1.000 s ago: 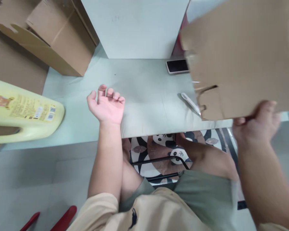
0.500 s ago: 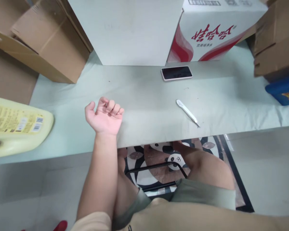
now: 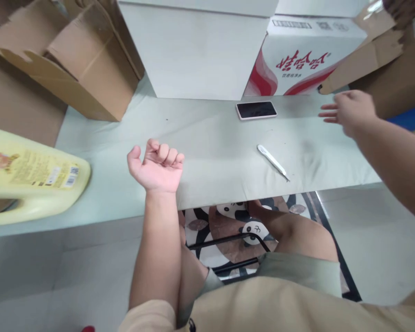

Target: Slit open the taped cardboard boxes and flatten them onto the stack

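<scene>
My left hand (image 3: 157,168) rests palm up on the table, fingers loosely curled, thumb apart, nothing in it. At the right, my right hand (image 3: 354,110) is over the table with its fingers apart; it holds nothing and is nearest the flap of a brown cardboard box (image 3: 370,67). Between the hands lies a slim white-handled tool (image 3: 272,161) with a small forked metal tip pointing toward me. Behind it a phone (image 3: 256,109) with a dark screen lies flat, in front of the white boxes.
A large yellow jug (image 3: 55,184) lies at the left table edge. Cardboard boxes (image 3: 100,87) stand behind it. A plain white box (image 3: 200,55) and a white box with red print (image 3: 297,64) line the back. Something blue (image 3: 413,117) shows at the right.
My right hand has come into view from the right, reaching over the table near the cardboard box. My left hand keeps its pose. The view has shifted slightly.
</scene>
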A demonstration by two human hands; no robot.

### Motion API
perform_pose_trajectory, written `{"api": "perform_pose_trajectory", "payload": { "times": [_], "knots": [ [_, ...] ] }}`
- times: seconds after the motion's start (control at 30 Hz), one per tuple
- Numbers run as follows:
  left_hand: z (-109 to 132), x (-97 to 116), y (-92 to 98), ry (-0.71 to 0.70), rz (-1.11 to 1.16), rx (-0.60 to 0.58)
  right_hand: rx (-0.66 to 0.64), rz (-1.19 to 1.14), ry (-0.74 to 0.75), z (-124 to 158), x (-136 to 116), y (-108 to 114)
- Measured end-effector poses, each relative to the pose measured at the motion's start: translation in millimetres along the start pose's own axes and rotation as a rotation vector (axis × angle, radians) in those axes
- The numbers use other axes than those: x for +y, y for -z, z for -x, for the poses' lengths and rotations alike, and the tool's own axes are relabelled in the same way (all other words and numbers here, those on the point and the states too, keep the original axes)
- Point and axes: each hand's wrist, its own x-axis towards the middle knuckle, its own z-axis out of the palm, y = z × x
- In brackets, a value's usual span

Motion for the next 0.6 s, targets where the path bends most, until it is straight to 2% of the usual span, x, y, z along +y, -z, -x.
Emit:
{"api": "perform_pose_trajectory", "payload": {
  "times": [0.07,0.17,0.27,0.33,0.43,0.5,0.6],
  "knots": [
    [7.3,8.7,4.5,-0.012,0.037,0.01,-0.117,-0.02,-0.024,23.1,-36.7,-24.5],
    [16.7,24.0,14.3,-0.026,0.09,0.017,-0.322,-0.036,0.094,60.2,-103.8,-76.3],
    [21.5,39.0,24.5,-0.048,0.146,-0.008,-0.51,-0.039,0.359,103.5,-179.3,-139.9],
    [22.4,47.5,30.0,-0.07,0.183,-0.028,-0.615,-0.04,0.714,135.7,-232.5,-181.5],
    [22.8,57.7,35.9,-0.097,0.241,-0.026,-0.633,-0.137,1.085,182.4,-309.0,-231.8],
    [23.1,63.2,38.6,-0.108,0.272,-0.02,-0.629,-0.084,1.153,206.5,-351.9,-254.0],
    [23.5,70.3,41.5,-0.132,0.299,-0.026,-0.594,0.042,1.126,225.9,-396.7,-273.1]
  ]
}}
